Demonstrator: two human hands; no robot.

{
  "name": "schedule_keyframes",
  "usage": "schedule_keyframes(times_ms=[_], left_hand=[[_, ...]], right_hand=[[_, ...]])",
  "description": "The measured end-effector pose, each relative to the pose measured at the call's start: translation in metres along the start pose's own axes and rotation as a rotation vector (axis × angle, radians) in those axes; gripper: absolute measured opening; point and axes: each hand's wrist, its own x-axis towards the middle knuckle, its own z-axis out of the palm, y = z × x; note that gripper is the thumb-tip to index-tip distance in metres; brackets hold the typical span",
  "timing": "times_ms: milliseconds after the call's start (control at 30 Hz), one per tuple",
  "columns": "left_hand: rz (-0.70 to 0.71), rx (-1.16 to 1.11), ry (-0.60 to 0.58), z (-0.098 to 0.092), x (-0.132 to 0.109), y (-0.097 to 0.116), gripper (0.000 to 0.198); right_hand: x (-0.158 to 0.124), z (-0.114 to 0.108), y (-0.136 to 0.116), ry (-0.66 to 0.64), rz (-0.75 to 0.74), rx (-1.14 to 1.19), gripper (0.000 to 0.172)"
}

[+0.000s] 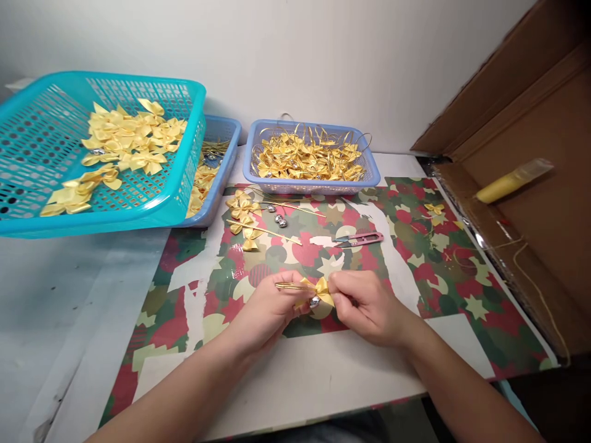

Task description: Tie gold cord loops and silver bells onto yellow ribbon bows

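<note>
Between my hands, above the near middle of the patterned table cover, is a yellow ribbon bow (322,287) with a silver bell (314,302) at its lower side. My left hand (274,301) is closed on the bow's left side, and gold ties (290,286) stick out leftward over its fingers. My right hand (364,301) is closed at the bow's right edge, its thumb and curled fingers pinched together. What exactly lies inside the right fingers is partly hidden. Beyond the left hand lie loose yellow bows (244,212), gold ties (277,232) and silver bells (281,220).
Pink-handled thread snips (364,239) lie beyond my right hand. At the back stands a blue basket (310,184) of bows with gold ties. A turquoise basket (184,184) of bows overlaps another blue basket (226,166) at left. Cardboard (521,234) borders the right side, with a yellow tube (512,181).
</note>
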Motion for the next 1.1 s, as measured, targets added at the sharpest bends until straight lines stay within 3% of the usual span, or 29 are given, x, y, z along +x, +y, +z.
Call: schedule_keyframes(times_ms=[233, 400, 733, 933, 1100], left_hand=[[-0.076, -0.086, -0.060, 0.000, -0.001, 0.000, 0.018], [-0.058, -0.145, -0.090, -0.001, 0.000, 0.001, 0.020], [0.268, 0.199, 0.194, 0.001, -0.006, 0.004, 0.023], [0.437, 0.322, 0.215, 0.001, -0.008, 0.003, 0.015], [0.545, 0.406, 0.237, -0.001, -0.008, -0.002, 0.014]], right_hand=[[0.000, 0.002, 0.004, 0.000, 0.031, 0.160, 0.022], [-0.002, 0.006, 0.011, -0.011, 0.091, 0.251, 0.021], [0.001, 0.026, 0.009, 0.151, 0.269, 0.396, 0.023], [0.000, 0.034, 0.001, 0.293, 0.399, 0.441, 0.022], [-0.003, 0.034, -0.005, 0.354, 0.383, 0.292, 0.019]])
